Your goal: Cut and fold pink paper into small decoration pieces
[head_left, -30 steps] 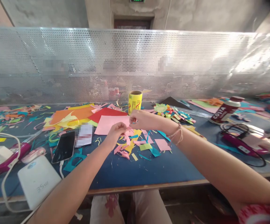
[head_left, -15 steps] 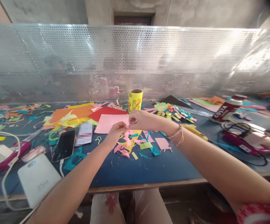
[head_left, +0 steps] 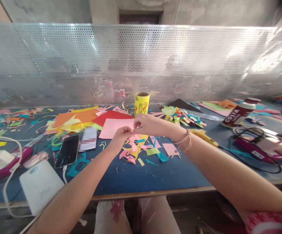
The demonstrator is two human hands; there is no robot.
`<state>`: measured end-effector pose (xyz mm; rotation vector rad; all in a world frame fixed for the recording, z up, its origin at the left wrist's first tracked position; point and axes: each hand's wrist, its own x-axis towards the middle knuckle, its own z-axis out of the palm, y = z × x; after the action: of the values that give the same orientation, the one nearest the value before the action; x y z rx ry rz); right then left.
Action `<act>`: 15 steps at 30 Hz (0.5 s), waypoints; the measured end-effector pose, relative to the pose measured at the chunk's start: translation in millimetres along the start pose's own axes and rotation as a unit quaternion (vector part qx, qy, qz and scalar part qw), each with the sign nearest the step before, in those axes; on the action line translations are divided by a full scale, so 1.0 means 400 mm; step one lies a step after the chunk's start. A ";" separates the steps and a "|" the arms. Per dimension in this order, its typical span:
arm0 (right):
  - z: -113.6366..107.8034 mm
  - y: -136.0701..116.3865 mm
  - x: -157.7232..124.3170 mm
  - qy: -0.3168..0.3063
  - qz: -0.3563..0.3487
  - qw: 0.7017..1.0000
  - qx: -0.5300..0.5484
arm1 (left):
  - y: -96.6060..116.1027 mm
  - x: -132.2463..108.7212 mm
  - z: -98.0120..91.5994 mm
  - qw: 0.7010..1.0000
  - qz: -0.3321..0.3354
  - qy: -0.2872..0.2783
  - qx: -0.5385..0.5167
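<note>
My left hand [head_left: 121,138] is closed in a pinch above a heap of paper scraps. Close against its fingertips, my right hand [head_left: 147,125] is also pinched, its wrist bent inward. Between the two sets of fingers shows a small piece of pink paper, mostly hidden by them. Under the hands lie pink paper scraps [head_left: 130,152], a green scrap [head_left: 153,151], a blue scrap [head_left: 162,157] and a pink square [head_left: 170,149]. A pink sheet [head_left: 114,128] lies just behind my left hand. Behind my right hand stands a yellow cardboard tube [head_left: 142,104].
On the left are a phone [head_left: 67,151], a white power bank [head_left: 42,187] and cables. Orange paper [head_left: 67,118] and red paper [head_left: 116,117] lie further back. On the right are a yellow-handled tool [head_left: 205,138] and a tilted bottle [head_left: 239,113]. A perforated metal screen [head_left: 141,65] borders the table.
Both hands stay pinched together over the scraps, with only a slight shift of the fingers. The view has moved very slightly.
</note>
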<state>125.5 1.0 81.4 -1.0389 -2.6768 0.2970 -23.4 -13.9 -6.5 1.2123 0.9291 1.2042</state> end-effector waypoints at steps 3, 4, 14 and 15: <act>-0.003 0.002 0.000 0.045 0.010 0.999 0.020 | 0.000 -0.001 0.000 1.000 -0.002 0.002 -0.003; -0.008 0.003 -0.001 0.066 0.019 0.997 0.026 | 0.002 -0.002 0.000 1.000 -0.003 0.004 -0.005; -0.005 0.109 -0.066 0.163 0.154 0.972 0.074 | 0.006 0.004 -0.015 0.999 0.010 0.032 -0.018; 0.008 0.121 -0.074 0.158 0.160 0.971 0.083 | 0.004 0.006 -0.017 0.999 0.013 0.033 -0.018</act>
<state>176.1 15.5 60.3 -1.3370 -2.1616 0.3732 -30.0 -10.3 -5.9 1.1658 0.9393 1.2822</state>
